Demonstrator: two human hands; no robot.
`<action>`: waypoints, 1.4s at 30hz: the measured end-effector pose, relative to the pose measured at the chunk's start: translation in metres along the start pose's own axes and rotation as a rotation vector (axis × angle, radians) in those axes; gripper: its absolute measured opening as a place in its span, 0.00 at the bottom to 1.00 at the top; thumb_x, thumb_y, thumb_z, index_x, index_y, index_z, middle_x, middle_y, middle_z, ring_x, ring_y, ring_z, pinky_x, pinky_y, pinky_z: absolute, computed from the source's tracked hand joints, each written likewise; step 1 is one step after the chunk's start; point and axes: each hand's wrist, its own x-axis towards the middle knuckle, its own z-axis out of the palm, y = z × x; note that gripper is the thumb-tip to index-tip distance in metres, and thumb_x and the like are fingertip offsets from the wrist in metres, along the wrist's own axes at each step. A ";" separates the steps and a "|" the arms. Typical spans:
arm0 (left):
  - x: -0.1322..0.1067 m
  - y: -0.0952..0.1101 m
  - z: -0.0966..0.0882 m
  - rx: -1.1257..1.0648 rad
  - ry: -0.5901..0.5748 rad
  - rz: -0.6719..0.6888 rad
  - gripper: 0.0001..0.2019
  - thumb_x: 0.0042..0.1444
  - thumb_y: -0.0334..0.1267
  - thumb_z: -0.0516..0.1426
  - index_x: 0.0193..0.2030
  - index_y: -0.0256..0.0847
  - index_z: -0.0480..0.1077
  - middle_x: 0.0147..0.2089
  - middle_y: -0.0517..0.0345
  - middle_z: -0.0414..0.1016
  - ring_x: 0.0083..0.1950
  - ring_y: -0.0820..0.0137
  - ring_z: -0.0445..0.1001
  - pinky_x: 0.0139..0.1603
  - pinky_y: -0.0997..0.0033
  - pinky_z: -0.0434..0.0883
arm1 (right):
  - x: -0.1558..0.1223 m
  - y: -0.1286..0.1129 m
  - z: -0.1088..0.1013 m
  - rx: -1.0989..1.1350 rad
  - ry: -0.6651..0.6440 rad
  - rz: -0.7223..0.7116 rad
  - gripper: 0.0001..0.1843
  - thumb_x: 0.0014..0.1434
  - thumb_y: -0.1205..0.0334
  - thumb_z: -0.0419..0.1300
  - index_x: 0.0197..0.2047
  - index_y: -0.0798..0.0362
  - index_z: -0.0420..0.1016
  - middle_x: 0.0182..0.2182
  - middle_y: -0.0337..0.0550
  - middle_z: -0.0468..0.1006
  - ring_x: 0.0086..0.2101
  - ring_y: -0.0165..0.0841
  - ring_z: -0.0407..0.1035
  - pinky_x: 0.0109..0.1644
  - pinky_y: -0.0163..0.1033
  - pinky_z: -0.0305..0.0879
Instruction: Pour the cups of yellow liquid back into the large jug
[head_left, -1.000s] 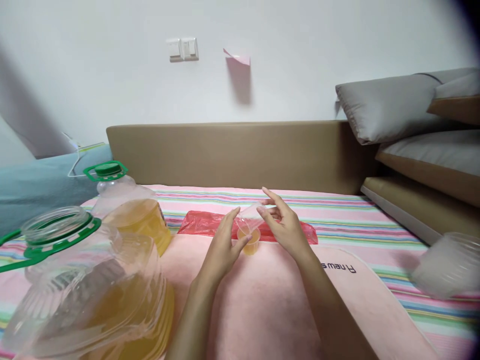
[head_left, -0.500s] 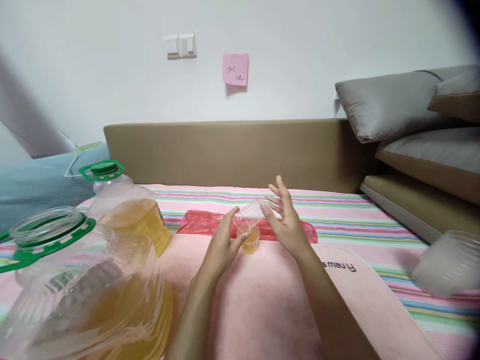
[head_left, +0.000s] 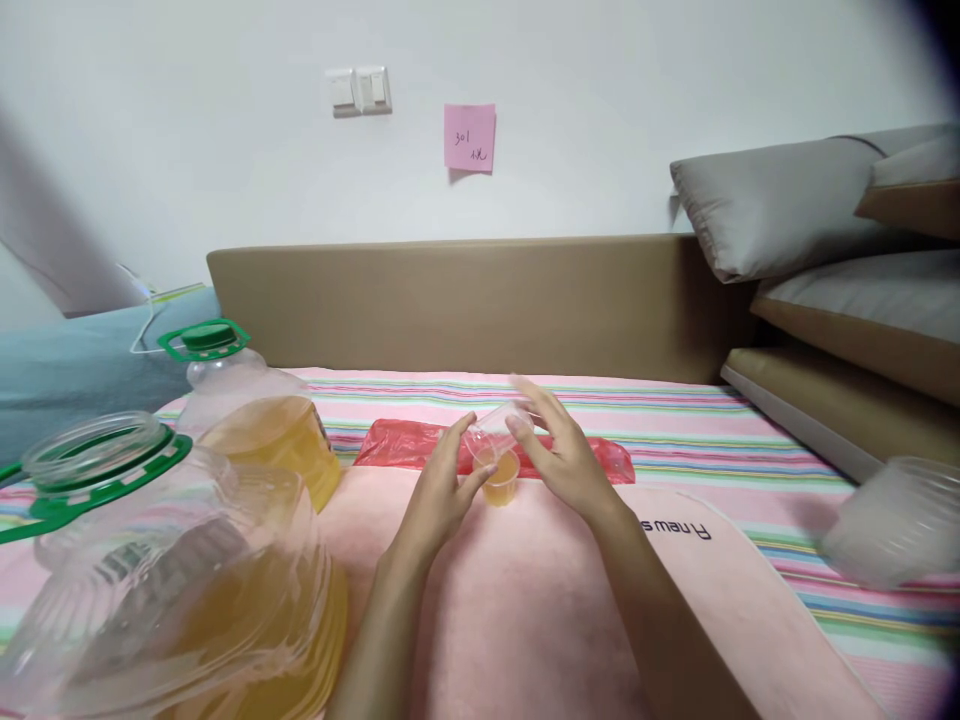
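Tipped cup (head_left: 496, 430): clear plastic, slanting just over the small cup (head_left: 502, 490);
Left hand (head_left: 442, 488): thumb and fingers pinch the tipped cup;
Right hand (head_left: 566, 468): thumb at its other end, fingers apart; cannot tell if they grip;
Small cup: yellow liquid inside; upright on the pink mat (head_left: 525, 610);
Front jug (head_left: 217, 600), back jug (head_left: 262, 440): yellow liquid; back one has a green cap (head_left: 210, 338);
Bed: striped sheet (head_left: 667, 440), red plastic bag (head_left: 397, 446);
Wall (head_left: 585, 120): pink sticky note (head_left: 469, 125)
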 end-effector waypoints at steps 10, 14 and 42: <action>-0.002 0.002 -0.001 0.007 -0.006 0.006 0.31 0.67 0.41 0.59 0.74 0.50 0.54 0.77 0.49 0.59 0.79 0.57 0.57 0.78 0.45 0.56 | 0.000 -0.002 -0.017 0.041 -0.027 0.071 0.25 0.72 0.51 0.62 0.70 0.36 0.67 0.65 0.38 0.69 0.59 0.40 0.69 0.65 0.51 0.66; -0.001 0.002 0.000 0.014 -0.005 0.019 0.33 0.67 0.39 0.60 0.75 0.51 0.53 0.78 0.50 0.57 0.79 0.58 0.55 0.79 0.46 0.55 | 0.000 0.001 -0.018 0.056 -0.085 0.069 0.19 0.71 0.53 0.64 0.63 0.39 0.76 0.59 0.38 0.75 0.56 0.39 0.71 0.63 0.49 0.68; -0.001 0.023 -0.010 0.067 0.107 0.043 0.29 0.71 0.51 0.53 0.74 0.46 0.54 0.78 0.45 0.56 0.79 0.58 0.54 0.78 0.46 0.56 | 0.003 -0.001 -0.016 -0.075 0.032 0.031 0.14 0.69 0.52 0.65 0.56 0.44 0.81 0.51 0.42 0.77 0.47 0.39 0.74 0.51 0.46 0.74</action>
